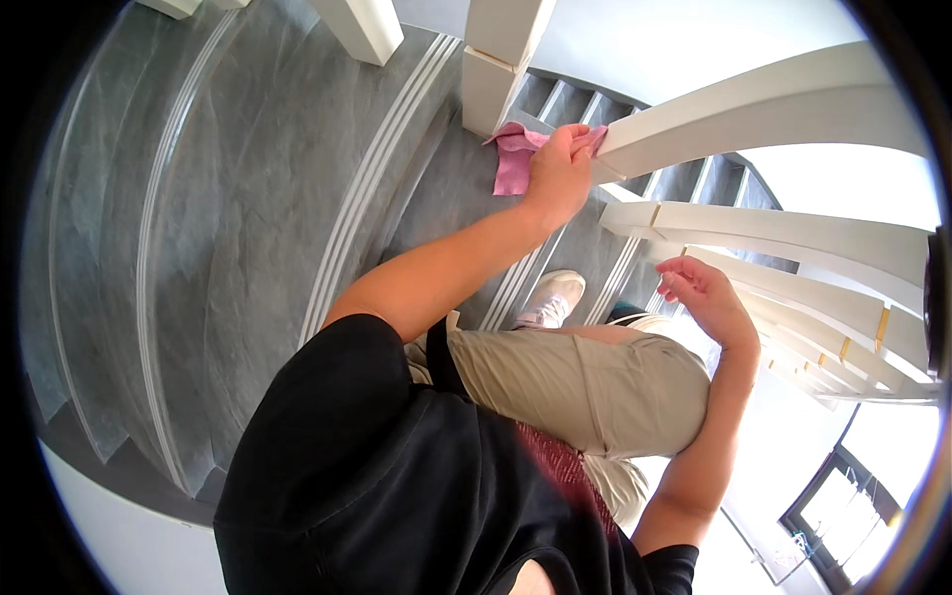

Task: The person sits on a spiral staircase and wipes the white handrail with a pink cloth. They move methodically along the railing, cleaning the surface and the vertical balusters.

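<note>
My left hand (559,177) grips a pink cloth (513,169). One part of the cloth is bunched under the fingers against the lower end of a white baluster (736,119). Its other end hangs loose over a grey marble-patterned stair tread (454,186). My right hand (695,294) is raised beside the balusters, above my bent knee. Its fingers are loosely curled and apart, with nothing seen in them. Next to it runs another white baluster (773,230).
Grey stairs with white-striped nosings (379,163) curve along the left. A square white post (494,89) stands beyond the cloth. My shoe (554,294) rests on a step below. Lower stair flights (573,104) show through the balustrade. A dark-framed window (848,513) is at lower right.
</note>
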Demonstrator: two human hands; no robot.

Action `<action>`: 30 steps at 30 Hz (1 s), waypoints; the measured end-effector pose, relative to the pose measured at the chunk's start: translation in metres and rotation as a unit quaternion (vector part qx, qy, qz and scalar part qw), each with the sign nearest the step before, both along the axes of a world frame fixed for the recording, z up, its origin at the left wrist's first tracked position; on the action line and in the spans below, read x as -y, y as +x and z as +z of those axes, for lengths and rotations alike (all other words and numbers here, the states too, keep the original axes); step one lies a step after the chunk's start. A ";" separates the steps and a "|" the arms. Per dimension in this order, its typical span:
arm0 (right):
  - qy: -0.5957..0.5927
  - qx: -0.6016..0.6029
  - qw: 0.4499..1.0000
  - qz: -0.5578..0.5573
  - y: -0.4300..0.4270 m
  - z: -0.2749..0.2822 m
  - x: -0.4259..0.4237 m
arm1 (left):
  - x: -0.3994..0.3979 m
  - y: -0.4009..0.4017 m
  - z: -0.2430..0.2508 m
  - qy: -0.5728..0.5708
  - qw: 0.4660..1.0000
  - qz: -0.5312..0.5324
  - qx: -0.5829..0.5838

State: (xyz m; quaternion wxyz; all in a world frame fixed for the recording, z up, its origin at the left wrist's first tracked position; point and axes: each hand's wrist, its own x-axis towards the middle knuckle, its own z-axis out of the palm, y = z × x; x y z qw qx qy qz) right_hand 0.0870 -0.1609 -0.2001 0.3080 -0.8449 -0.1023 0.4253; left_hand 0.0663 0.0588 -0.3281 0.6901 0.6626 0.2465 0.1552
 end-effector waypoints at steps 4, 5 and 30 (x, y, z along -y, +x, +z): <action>-0.001 -0.017 1.000 0.006 0.005 -0.005 -0.003 | 0.001 -0.004 -0.011 0.021 1.000 0.011 0.015; -0.002 -0.016 1.000 0.009 0.007 -0.005 -0.004 | 0.002 0.000 -0.016 0.067 0.997 0.021 0.029; -0.013 -0.013 1.000 0.007 0.007 -0.004 0.000 | -0.044 0.067 -0.027 0.121 0.967 -0.187 0.124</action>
